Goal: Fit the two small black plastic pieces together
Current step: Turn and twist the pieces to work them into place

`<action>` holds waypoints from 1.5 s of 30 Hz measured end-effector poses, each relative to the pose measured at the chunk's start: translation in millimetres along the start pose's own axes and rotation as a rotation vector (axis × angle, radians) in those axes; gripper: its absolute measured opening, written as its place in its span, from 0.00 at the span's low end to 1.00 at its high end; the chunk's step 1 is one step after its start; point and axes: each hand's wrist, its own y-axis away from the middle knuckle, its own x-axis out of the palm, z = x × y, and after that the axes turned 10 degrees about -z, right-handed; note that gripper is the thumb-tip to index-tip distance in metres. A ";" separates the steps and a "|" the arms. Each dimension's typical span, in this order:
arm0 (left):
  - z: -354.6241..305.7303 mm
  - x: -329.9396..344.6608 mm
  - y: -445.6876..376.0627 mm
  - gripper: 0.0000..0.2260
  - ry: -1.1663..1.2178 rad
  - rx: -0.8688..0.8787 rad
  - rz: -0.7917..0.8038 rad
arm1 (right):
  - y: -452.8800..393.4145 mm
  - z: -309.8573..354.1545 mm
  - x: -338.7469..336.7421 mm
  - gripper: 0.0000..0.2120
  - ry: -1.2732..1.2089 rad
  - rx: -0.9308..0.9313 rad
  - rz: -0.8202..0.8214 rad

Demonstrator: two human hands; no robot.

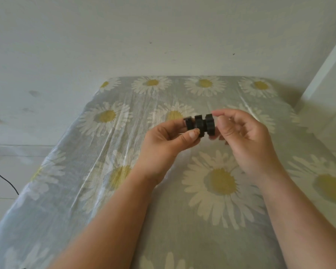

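Note:
Both hands hold the black plastic pieces in the air above the daisy-print table. My left hand pinches the left black piece between thumb and fingers. My right hand grips the right black piece, a notched disc, with thumb and forefinger. The two pieces touch end to end and look pressed into each other along a common axis. How deep they sit in one another cannot be told, since the fingers hide part of each.
A cloth with large white and yellow daisies covers the table, which butts against a white wall. A white post rises at the far right. A thin black cable hangs off the left side.

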 end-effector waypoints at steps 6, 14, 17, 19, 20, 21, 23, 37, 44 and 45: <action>0.8 -6.9 -5.4 0.11 0.179 -0.154 0.005 | 0.7 -3.4 -0.1 0.26 0.124 -0.129 0.064; -1.0 -8.1 -4.0 0.11 0.176 -0.214 0.034 | 0.5 -2.5 1.9 0.22 0.157 -0.199 0.063; -1.2 -7.4 -3.6 0.11 0.170 -0.207 0.044 | 0.4 -1.9 1.5 0.20 0.156 -0.196 0.058; -1.5 -7.4 -3.3 0.12 0.159 -0.195 0.050 | 0.3 -1.2 1.5 0.19 0.143 -0.188 0.058; -1.5 -7.2 -3.1 0.13 0.150 -0.186 0.051 | 0.1 -0.6 1.6 0.18 0.131 -0.185 0.059; -1.8 -6.8 -3.0 0.14 0.141 -0.177 0.049 | 0.0 -0.3 1.5 0.17 0.118 -0.183 0.060; -1.8 -5.7 -2.5 0.15 0.126 -0.155 0.045 | -0.1 -0.5 1.5 0.16 0.101 -0.179 0.061; -2.1 -1.1 1.1 0.17 -0.053 -0.002 0.022 | -1.0 -1.5 -2.0 0.04 0.027 -0.058 0.048; -2.8 -1.7 3.1 0.15 -0.118 0.065 0.054 | -0.9 -3.7 -2.3 0.09 0.050 -0.015 0.066; -2.7 -1.6 3.1 0.15 -0.122 0.066 0.059 | -0.7 -4.1 -2.3 0.11 0.054 -0.008 0.067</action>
